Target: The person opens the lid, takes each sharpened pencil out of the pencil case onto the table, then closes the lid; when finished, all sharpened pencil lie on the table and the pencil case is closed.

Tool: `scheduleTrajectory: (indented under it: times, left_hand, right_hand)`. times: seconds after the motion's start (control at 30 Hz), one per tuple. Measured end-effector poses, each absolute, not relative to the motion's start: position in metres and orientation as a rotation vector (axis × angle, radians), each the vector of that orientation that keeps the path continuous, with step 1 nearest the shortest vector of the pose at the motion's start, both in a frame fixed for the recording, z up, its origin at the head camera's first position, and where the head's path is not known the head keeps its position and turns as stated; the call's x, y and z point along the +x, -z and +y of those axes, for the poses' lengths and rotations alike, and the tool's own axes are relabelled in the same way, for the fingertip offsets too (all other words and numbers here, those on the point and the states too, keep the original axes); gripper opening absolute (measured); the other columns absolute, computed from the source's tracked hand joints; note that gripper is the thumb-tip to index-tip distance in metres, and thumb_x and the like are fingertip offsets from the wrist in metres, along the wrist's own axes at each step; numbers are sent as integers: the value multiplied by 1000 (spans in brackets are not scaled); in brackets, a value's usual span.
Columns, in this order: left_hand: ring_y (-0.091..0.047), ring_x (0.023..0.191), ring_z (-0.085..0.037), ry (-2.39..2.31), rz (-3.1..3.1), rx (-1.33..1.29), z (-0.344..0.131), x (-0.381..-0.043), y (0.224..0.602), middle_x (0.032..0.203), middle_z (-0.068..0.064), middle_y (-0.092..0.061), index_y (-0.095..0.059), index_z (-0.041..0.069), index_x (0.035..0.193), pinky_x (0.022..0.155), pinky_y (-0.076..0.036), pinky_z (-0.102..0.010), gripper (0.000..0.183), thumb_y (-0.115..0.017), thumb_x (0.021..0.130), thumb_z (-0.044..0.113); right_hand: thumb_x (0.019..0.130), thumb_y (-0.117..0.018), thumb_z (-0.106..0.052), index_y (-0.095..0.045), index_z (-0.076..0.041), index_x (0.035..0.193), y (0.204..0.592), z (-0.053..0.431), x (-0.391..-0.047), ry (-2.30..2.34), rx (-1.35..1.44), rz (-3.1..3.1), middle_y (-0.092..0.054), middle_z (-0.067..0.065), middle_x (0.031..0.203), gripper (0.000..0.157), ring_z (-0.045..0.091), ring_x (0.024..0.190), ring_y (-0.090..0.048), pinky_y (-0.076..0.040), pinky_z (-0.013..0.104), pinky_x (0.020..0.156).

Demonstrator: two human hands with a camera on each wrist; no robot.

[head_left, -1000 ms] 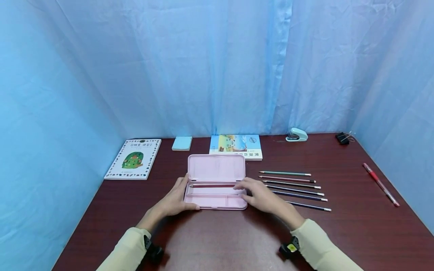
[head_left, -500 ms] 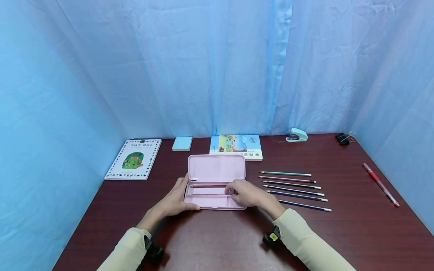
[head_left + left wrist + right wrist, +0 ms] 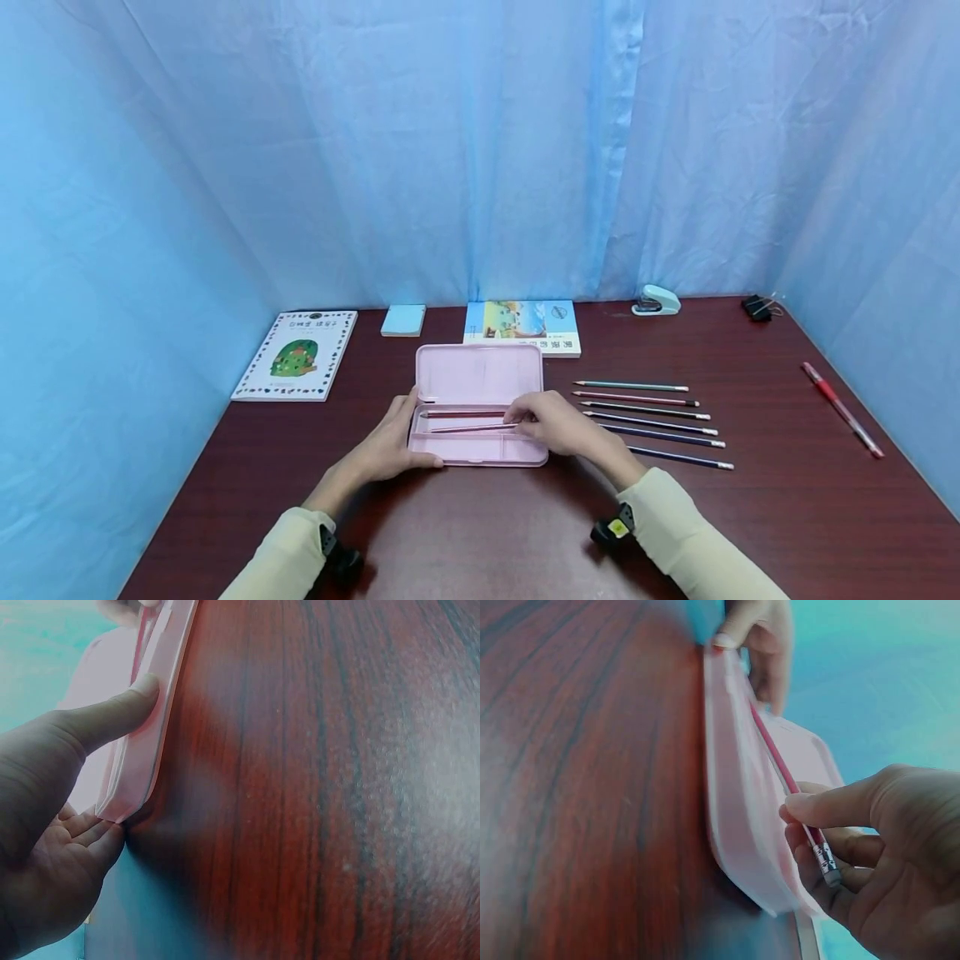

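Observation:
An open pink pencil case (image 3: 459, 451) lies on the table with its lid tilted back. My left hand (image 3: 386, 437) grips its left end, thumb on the front wall and fingers round the side, as the left wrist view (image 3: 75, 765) also shows. My right hand (image 3: 551, 425) pinches a red pencil (image 3: 776, 754) between thumb and fingers near its eraser end, over the case's long compartment. The pencil slants, with its far end down in the case. Behind it, another dark red pencil (image 3: 459, 413) lies along the back of that compartment, partly covered by my right hand.
Several pencils (image 3: 645, 416) lie in a row right of the case. A red pen (image 3: 842, 407) is farther right. Along the back are a white book (image 3: 300, 358), sticky notes (image 3: 403, 320), another book (image 3: 517, 321), a stapler (image 3: 657, 300) and a binder clip (image 3: 759, 307).
My right hand has moved left over the case, reached into it and taken hold of the red pencil, whose end is now raised. My left hand stays on the case.

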State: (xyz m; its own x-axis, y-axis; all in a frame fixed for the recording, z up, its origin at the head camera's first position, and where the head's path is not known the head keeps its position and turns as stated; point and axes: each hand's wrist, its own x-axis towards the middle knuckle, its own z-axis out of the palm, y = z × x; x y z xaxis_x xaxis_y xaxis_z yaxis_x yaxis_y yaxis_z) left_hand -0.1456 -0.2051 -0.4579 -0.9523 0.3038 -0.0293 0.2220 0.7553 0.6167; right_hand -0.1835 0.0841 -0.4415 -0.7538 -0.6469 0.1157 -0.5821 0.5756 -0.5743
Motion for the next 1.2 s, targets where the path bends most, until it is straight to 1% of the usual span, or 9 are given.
scheduleTrajectory:
  times: [0.13,0.3,0.43,0.57,0.7,0.83,0.97,1.07,1.2]
  left_hand:
    - [-37,122,-23,-965,2833,439,-205,-145,459,137,-12,-31,-8,4,148,101,-32,-38,121,-83,61,45]
    - [-37,122,-23,-983,2832,441,-205,-145,459,137,-12,-32,-8,5,148,101,-32,-38,121,-83,61,45]
    - [-37,122,-22,-983,2830,445,-205,-145,460,136,-12,-32,-8,4,148,101,-32,-38,121,-82,61,46]
    - [-38,121,-22,-984,2826,441,-205,-146,459,136,-12,-32,-8,5,148,101,-32,-38,121,-82,61,46]
    - [-38,122,-22,-983,2821,429,-205,-146,459,137,-12,-31,-8,6,148,101,-32,-39,122,-82,61,48]
    - [-37,122,-23,-979,2821,427,-205,-146,460,138,-12,-31,-7,6,148,100,-33,-39,122,-81,61,49]
    - [-37,122,-23,-965,2824,423,-205,-146,460,138,-12,-31,-7,7,149,100,-33,-39,122,-81,61,49]
    - [-38,121,-23,-959,2823,419,-205,-146,460,137,-12,-31,-7,7,149,101,-33,-39,122,-81,61,49]
    - [-37,122,-22,-961,2821,416,-205,-146,461,138,-12,-30,-7,6,148,101,-32,-39,122,-81,61,50]
  right_hand:
    - [84,-65,-7,-70,-14,94,438,110,-176,1033,-976,2738,-65,-4,88,13,7,82,-56,-47,31,74]
    - [83,-67,-8,-70,-16,95,437,159,-162,1037,-870,2828,-64,-8,91,14,8,86,-57,-46,35,77]
    - [83,-67,-8,-70,-19,95,442,203,-147,999,-797,2907,-65,-11,92,17,5,88,-58,-47,32,76]
    - [83,-67,-10,-69,-24,94,446,242,-130,969,-664,2957,-64,-14,91,18,3,84,-57,-46,28,72]
    - [83,-68,-16,-68,-29,95,448,271,-112,938,-525,2969,-63,-15,92,17,1,83,-54,-44,26,71]
    - [84,-67,-21,-68,-30,95,452,289,-99,935,-439,2972,-64,-14,92,15,-1,81,-54,-43,23,68]
    - [82,-69,-20,-68,-30,94,459,297,-91,926,-407,3022,-64,-14,90,16,-2,78,-54,-43,23,64]
    - [78,-72,-15,-69,-30,91,465,298,-88,923,-441,3103,-64,-15,88,20,-2,77,-55,-40,19,64]
    - [73,-76,-9,-70,-29,86,469,297,-87,931,-483,3237,-63,-15,86,24,-4,78,-55,-35,11,68]
